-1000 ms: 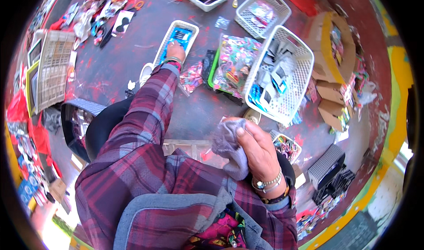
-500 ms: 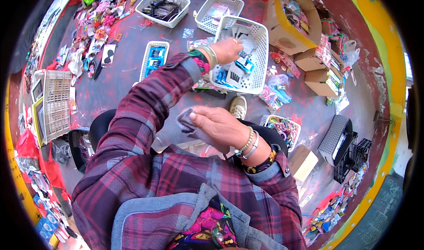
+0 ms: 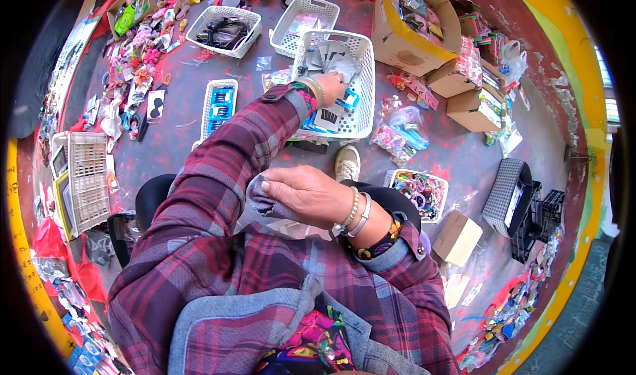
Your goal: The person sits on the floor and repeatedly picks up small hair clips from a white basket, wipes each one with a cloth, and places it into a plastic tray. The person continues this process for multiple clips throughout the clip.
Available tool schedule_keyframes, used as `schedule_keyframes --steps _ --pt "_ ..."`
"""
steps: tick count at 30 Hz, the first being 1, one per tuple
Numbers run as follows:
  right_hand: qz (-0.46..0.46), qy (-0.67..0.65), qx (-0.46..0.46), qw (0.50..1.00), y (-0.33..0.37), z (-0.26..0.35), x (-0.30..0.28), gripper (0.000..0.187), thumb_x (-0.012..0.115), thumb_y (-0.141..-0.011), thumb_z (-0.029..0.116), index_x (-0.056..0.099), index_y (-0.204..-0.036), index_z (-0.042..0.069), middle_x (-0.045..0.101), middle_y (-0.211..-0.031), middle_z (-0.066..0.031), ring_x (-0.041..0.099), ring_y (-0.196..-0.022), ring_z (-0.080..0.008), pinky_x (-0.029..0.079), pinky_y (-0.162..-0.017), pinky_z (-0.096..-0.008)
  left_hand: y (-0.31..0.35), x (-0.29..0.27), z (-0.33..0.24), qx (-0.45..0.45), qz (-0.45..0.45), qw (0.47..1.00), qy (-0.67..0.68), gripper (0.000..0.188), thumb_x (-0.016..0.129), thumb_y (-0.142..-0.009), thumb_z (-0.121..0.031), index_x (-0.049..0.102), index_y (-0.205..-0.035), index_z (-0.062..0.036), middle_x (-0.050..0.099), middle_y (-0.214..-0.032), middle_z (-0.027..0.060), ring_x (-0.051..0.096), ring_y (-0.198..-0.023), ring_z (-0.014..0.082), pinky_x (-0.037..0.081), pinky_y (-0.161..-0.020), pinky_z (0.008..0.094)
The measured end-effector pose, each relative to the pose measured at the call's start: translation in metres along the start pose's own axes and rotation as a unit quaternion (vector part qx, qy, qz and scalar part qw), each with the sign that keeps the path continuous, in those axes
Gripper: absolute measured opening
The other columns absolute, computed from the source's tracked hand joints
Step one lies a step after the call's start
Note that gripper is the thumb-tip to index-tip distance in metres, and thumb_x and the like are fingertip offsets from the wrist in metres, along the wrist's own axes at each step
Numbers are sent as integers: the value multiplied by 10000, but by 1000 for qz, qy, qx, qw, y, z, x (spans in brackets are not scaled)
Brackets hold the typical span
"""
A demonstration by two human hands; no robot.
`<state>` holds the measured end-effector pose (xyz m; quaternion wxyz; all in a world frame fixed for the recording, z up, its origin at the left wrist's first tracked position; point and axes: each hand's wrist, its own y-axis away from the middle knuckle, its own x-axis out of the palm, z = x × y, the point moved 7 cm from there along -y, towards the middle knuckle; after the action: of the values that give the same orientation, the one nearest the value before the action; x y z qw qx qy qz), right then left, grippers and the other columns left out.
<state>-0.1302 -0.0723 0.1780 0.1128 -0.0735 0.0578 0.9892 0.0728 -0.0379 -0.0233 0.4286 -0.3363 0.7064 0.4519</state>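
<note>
- Clock positions taken from view centre, 12 = top edge.
- Left hand (image 3: 328,88): reaching across to 12, inside large white perforated plastic basket (image 3: 368,83), fingers down among the contents. Partly hidden; can't tell if it grips anything.
- Blue packet (image 3: 350,101): in that basket, just beside the left fingers, toward 4 from them. Grey cards (image 3: 329,52) behind the hand.
- Right hand (image 3: 298,191): near centre, closed on bunched grey cloth (image 3: 255,194), thumb on top.
- Narrow white basket (image 3: 207,103): at 10, on dark floor (image 3: 179,130), blue packets inside.
- White basket of dark items (image 3: 252,38): at 11.
- Yellow-rimmed cardboard carton (image 3: 404,55): at 1.
- Clear plastic bags (image 3: 405,128): at 2.
- White basket of multicoloured bands (image 3: 432,218): at 3, near the right knee.
</note>
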Motion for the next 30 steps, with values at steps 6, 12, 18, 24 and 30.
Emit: schedule_keyframes --steps 6,12,18,24,30 --pt "-13 -12 8 1000 -4 5 3 250 446 -892 254 540 -859 25 543 -751 -223 526 -725 -400 406 -627 -444 15 -13 9 2 -30 999 24 710 550 -652 62 391 -1317 -130 255 -1411 159 221 -1323 305 329 -1010 403" --pt "-12 3 10 1000 -9 5 2 245 451 -885 248 527 -826 22 531 -731 -225 515 -708 -406 400 -618 -448 19 -18 1 42 -1 994 -96 715 588 -688 26 389 -1330 -216 143 -1471 119 105 -1365 296 337 -1010 416" --pt "-23 38 -29 999 -7 7 -1 247 451 -883 245 527 -815 20 535 -726 -218 521 -700 -397 403 -613 -452 -1 -9 3 69 -1 989 -132 543 504 -783 -20 417 -1300 -161 292 -1402 144 276 -1303 324 399 -970 396" --pt "-5 -9 3 1000 -8 4 1 250 445 -891 250 547 -846 26 562 -755 -199 548 -716 -373 427 -628 -421 2 -10 8 52 32 997 -36 487 488 -801 -43 424 -1278 -111 477 -1228 171 485 -1114 350 438 -881 421" --pt "-54 -61 -29 996 -10 -5 -13 230 478 -894 216 581 -889 10 581 -763 -90 546 -707 -168 450 -677 -308 46 -64 26 -43 -159 840 516 302 462 -852 -68 506 -1150 -41 607 -1029 110 612 -904 232 476 -780 329"
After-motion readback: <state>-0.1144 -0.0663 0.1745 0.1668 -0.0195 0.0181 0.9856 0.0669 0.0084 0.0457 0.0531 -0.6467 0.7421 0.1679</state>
